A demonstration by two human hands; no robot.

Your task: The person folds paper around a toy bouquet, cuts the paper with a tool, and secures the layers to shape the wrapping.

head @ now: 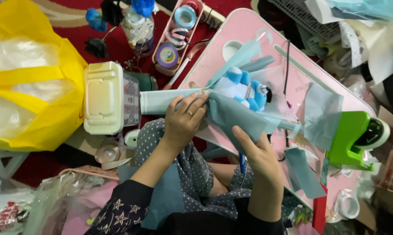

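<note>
On one pink table (249,30), two hands (185,119) wrap one bouquet (238,98).

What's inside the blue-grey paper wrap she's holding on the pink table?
A blue and white plush toy sits in the paper wrap, its top showing. Its lower part is covered by the paper, the left hand and right hand.
</note>
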